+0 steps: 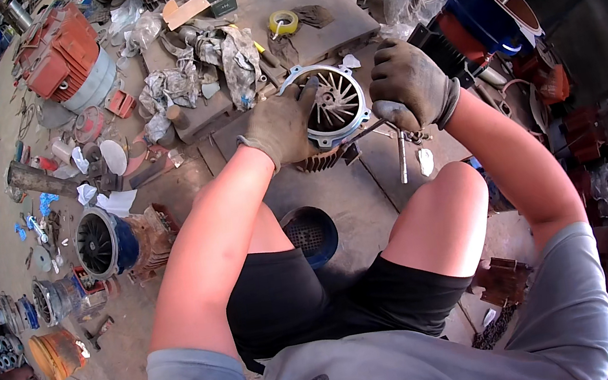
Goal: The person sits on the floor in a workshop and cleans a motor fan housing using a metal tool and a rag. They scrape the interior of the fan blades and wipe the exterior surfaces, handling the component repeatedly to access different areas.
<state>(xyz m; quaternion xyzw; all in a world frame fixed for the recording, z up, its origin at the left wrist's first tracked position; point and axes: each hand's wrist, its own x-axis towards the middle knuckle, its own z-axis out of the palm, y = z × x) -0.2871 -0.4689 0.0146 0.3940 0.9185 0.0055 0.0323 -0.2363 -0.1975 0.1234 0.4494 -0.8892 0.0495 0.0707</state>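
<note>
An electric motor with a blue-grey end ring stands in front of me, its round opening showing a finned fan rotor. My gloved left hand is closed around the ring's left side, thumb over the rim. To the right of the ring, my gloved right hand is a fist. A thin dark metal rod runs from the motor's lower right edge into it; its far end is hidden by the glove. Just below that fist is a silver metal bar; whether it joins the rod I cannot tell.
A yellow tape roll, dirty rags and an open carton lie beyond the motor. Red motor housing stands far left, a blue motor far right. Between my knees sits a dark blue basket; another fan-ended motor is left.
</note>
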